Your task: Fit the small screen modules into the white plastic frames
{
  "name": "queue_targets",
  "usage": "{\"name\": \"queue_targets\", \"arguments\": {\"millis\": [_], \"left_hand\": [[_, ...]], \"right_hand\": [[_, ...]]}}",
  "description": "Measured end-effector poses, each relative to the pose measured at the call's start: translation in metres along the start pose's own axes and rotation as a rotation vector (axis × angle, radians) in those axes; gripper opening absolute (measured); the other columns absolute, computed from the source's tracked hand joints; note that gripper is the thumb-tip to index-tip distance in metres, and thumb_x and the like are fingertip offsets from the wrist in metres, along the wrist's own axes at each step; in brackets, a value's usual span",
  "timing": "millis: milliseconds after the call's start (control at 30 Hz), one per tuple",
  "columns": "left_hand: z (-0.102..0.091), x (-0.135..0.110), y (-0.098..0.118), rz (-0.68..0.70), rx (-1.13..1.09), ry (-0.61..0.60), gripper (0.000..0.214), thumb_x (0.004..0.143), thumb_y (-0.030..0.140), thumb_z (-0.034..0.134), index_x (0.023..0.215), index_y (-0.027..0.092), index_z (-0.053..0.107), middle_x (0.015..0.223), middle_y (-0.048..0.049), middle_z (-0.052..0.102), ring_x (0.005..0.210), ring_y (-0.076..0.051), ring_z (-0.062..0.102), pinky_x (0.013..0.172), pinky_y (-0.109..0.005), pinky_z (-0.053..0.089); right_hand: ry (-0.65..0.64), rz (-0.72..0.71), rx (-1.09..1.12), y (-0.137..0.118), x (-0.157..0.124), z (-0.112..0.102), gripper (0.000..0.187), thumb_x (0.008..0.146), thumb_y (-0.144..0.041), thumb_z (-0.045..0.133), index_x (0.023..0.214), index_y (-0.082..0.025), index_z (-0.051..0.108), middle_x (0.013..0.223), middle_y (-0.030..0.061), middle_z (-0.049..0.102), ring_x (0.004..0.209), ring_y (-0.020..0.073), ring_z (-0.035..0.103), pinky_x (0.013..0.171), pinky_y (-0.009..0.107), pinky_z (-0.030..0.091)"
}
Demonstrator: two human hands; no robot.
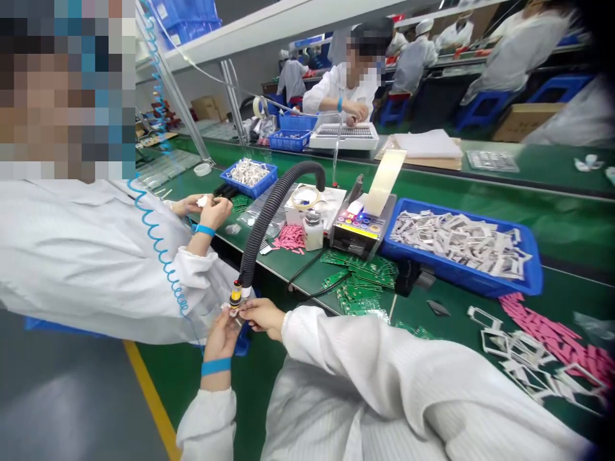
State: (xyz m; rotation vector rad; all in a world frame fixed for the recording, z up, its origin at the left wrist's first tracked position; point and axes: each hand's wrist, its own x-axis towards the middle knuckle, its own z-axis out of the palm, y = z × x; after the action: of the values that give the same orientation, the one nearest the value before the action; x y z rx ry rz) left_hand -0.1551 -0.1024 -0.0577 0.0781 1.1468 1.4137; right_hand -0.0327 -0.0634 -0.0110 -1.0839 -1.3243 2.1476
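Both my hands meet at the lower end of a black ribbed hose (267, 214), where a small yellow and black nozzle (235, 296) points down. My left hand (221, 334), with a blue wrist strap, pinches a small white part just under the nozzle. My right hand (261, 315) is closed on the same spot from the right; what it grips is too small to name. The hose arches up and back over the green bench (432, 301).
A person in a white coat (96, 256) works close on my left. On the bench lie green circuit boards (362, 282), a blue tray of white frames (509, 282), pink strips (552, 333), loose frames (519, 352), a tape dispenser (360, 224) and a small bottle (313, 230). More people sit behind.
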Motion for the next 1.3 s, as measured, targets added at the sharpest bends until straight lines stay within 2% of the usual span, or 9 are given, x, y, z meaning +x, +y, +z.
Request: {"name": "queue_targets", "arguments": {"millis": [133, 233, 367, 467, 600, 733, 800, 1000, 1300], "left_hand": [[0.025, -0.021, -0.039, -0.119, -0.011, -0.148, 0.006, 0.078, 0.018, 0.063, 0.081, 0.015, 0.066, 0.079, -0.0047, 0.072, 0.076, -0.016, 0.066, 0.076, -0.030, 0.051], [0.054, -0.058, -0.063, -0.223, -0.043, -0.313, 0.029, 0.066, 0.039, 0.074, 0.082, 0.016, 0.069, 0.090, -0.0086, 0.072, 0.093, -0.024, 0.064, 0.089, -0.042, 0.047], [0.099, -0.109, -0.067, -0.420, -0.033, -0.769, 0.040, 0.046, 0.047, 0.082, 0.071, 0.017, 0.071, 0.090, -0.0076, 0.070, 0.098, -0.029, 0.062, 0.098, -0.049, 0.040], [0.131, -0.129, -0.065, -0.444, 0.109, -0.969, 0.039, 0.044, 0.047, 0.083, 0.067, 0.017, 0.073, 0.090, -0.0078, 0.068, 0.096, -0.029, 0.061, 0.096, -0.047, 0.040], [0.158, -0.137, -0.074, -0.419, 0.245, -1.106, 0.045, 0.044, 0.054, 0.080, 0.070, 0.017, 0.075, 0.084, -0.0082, 0.065, 0.086, -0.025, 0.060, 0.088, -0.043, 0.043], [0.169, -0.143, -0.084, -0.332, 0.380, -1.141, 0.041, 0.050, 0.055, 0.077, 0.071, 0.020, 0.076, 0.104, -0.0118, 0.064, 0.097, -0.027, 0.056, 0.087, -0.038, 0.040], [0.171, -0.145, -0.087, -0.286, 0.424, -1.185, 0.038, 0.053, 0.052, 0.077, 0.075, 0.021, 0.076, 0.110, -0.0119, 0.062, 0.099, -0.026, 0.056, 0.088, -0.037, 0.039], [0.175, -0.145, -0.090, -0.176, 0.464, -1.265, 0.035, 0.058, 0.044, 0.077, 0.088, 0.026, 0.076, 0.117, -0.0099, 0.058, 0.106, -0.026, 0.056, 0.093, -0.037, 0.039], [0.177, -0.144, -0.092, -0.092, 0.482, -1.308, 0.035, 0.063, 0.037, 0.076, 0.096, 0.026, 0.074, 0.122, -0.0087, 0.057, 0.114, -0.026, 0.054, 0.097, -0.035, 0.039]], "right_hand": [[0.046, -0.035, -0.166, -0.027, -0.059, -0.032, 0.008, 0.079, -0.011, 0.063, 0.086, -0.013, 0.059, 0.068, -0.0037, 0.057, 0.060, 0.0083, 0.055, 0.059, 0.023, 0.048], [0.077, -0.161, -0.287, -0.051, -0.127, -0.064, 0.012, 0.070, -0.007, 0.068, 0.075, -0.017, 0.062, 0.069, -0.0031, 0.061, 0.068, 0.0104, 0.055, 0.069, 0.026, 0.046], [0.292, -0.524, -0.730, -0.058, -0.202, -0.090, 0.010, 0.078, -0.013, 0.062, 0.079, -0.022, 0.067, 0.073, -0.0008, 0.067, 0.077, 0.0146, 0.054, 0.078, 0.032, 0.042], [0.405, -0.639, -0.766, -0.045, -0.231, -0.100, 0.012, 0.082, -0.016, 0.058, 0.083, -0.024, 0.067, 0.072, -0.0004, 0.068, 0.074, 0.0149, 0.054, 0.070, 0.031, 0.045], [0.558, -0.763, -0.737, -0.028, -0.252, -0.106, 0.011, 0.083, -0.016, 0.057, 0.088, -0.023, 0.065, 0.073, 0.0000, 0.067, 0.073, 0.0150, 0.056, 0.067, 0.030, 0.047], [0.915, -0.871, -0.895, -0.019, -0.271, -0.111, 0.009, 0.082, -0.014, 0.057, 0.082, -0.023, 0.058, 0.072, -0.0007, 0.060, 0.071, 0.0153, 0.056, 0.079, 0.039, 0.042], [1.004, -0.844, -0.984, -0.015, -0.278, -0.113, 0.011, 0.082, -0.012, 0.056, 0.078, -0.023, 0.057, 0.068, -0.0023, 0.058, 0.068, 0.0148, 0.055, 0.085, 0.042, 0.038], [1.025, -0.753, -1.029, -0.009, -0.286, -0.120, 0.011, 0.082, -0.015, 0.056, 0.075, -0.023, 0.056, 0.069, -0.0023, 0.058, 0.073, 0.0160, 0.054, 0.094, 0.045, 0.030], [0.967, -0.732, -0.912, -0.005, -0.281, -0.128, 0.012, 0.084, -0.016, 0.054, 0.075, -0.022, 0.053, 0.069, -0.0029, 0.058, 0.070, 0.0143, 0.055, 0.093, 0.042, 0.029]]}}
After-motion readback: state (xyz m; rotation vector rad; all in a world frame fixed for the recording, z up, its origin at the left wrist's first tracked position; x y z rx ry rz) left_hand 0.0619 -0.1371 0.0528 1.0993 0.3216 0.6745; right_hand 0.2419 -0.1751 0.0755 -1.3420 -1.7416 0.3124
